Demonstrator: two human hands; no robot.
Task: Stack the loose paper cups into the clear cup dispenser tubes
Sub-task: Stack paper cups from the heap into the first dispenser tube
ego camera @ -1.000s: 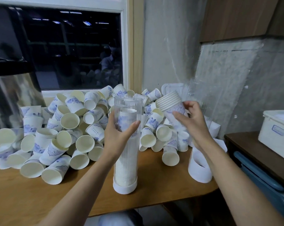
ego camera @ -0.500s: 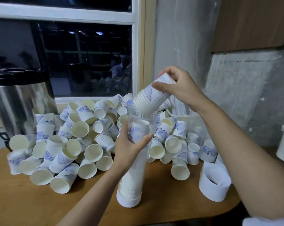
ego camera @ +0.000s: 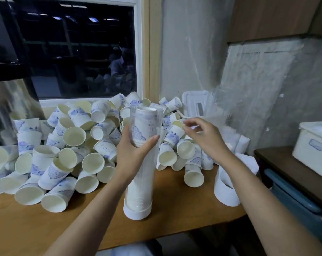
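On the surface [ego camera: 175, 215], the left hand [ego camera: 134, 157] wraps its fingers round the nearly full clear tube [ego camera: 139, 182] while the right hand [ego camera: 206, 139], fingers empty and loosely spread, hovers over loose cups [ego camera: 186, 149], where 1 clumsy nudge could tip that tall tube.

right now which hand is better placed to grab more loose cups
Right. The right hand is empty and hovers above the loose white-and-blue paper cups, while the left hand grips the clear plastic dispenser tube upright.

Dim indoor light. Ceiling-lamp reflections across the dark white-framed glass window [ego camera: 73, 52]. Below-right of it, motion-blurred right hand [ego camera: 206, 137]. Straight lines bowed at outer edges.
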